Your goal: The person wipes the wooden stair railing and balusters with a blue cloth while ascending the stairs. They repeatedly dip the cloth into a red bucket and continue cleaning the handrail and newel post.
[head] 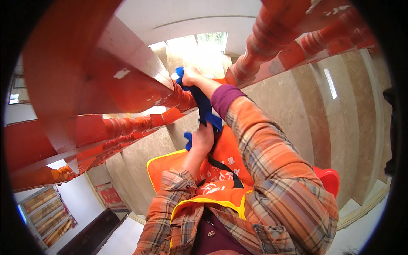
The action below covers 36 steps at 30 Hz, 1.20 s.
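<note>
A blue cloth (201,100) is stretched between my two hands beside a turned red wooden baluster (182,97). My right hand (191,76) grips its upper end close to the baluster. Lower down, my left hand (204,137) is closed on the other end, and a blue end of cloth sticks out at its left side. An orange apron with yellow edging (169,162) covers my front and bears white writing. A black strap (224,167) hangs over the apron.
Red wooden railings with balusters run along the left (127,127) and upper right (251,57). Stone stair steps (306,127) curve down the right side. A red plastic object (330,181), partly hidden, is beside my right arm. A patterned mat (110,196) lies at lower left.
</note>
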Motion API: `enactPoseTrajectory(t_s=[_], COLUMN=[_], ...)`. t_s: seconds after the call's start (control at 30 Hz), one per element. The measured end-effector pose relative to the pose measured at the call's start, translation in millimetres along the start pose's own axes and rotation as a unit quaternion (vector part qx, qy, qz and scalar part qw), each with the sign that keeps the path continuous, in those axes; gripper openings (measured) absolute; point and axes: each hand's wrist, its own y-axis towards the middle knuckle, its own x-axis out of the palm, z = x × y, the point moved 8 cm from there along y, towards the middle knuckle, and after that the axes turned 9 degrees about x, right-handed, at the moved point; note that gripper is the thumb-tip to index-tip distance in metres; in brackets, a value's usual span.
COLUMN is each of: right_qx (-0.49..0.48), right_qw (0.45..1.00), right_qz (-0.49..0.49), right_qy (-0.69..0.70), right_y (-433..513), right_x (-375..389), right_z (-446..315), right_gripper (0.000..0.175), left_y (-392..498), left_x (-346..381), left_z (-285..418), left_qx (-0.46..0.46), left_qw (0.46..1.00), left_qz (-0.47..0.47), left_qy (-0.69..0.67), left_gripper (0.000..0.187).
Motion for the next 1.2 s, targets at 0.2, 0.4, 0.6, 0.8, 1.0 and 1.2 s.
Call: enactPoseTrajectory(t_s=[0.2,0.4,0.6,0.8,1.0,1.2], right_qx=[-0.023,0.026,-0.029,-0.064,-0.099,-0.145], right_qw=[0.992,0.736,0.768,0.979,0.976,0.949], right_qz=[0.004,-0.057,-0.058,0.025,-0.188,-0.041], right_qy=[0.125,0.675,0.637,0.19,-0.039,-0.277], right_y=[-98.8,-196.3,-144.8,-78.8,-62.5,-65.2], right_x=[-25.0,-22.6,-8.2,-3.8,-16.6,-25.9], right_z=[43.6,107.2,40.5,40.0,12.9,1.8], right_gripper=[0.039,0.029,0.03,0.04,0.041,0.032], left_y=[-26.7,-70.5,-68.5,-41.9,-38.4,-30.3], left_x=[12.5,-52.8,-80.0,-48.9,-43.1,-48.4], left_z=[-2.7,3.7,18.5,7.7,5.2,4.1], left_qx=[0.018,0.009,-0.04,-0.106,-0.116,-0.065], left_qw=[0.983,0.978,0.943,0.944,0.94,0.924], left_qz=[-0.158,-0.085,0.093,0.063,0.088,0.139], left_qy=[-0.09,-0.193,-0.317,-0.305,-0.309,-0.352], left_gripper=[0.049,0.061,0.063,0.073,0.077,0.081])
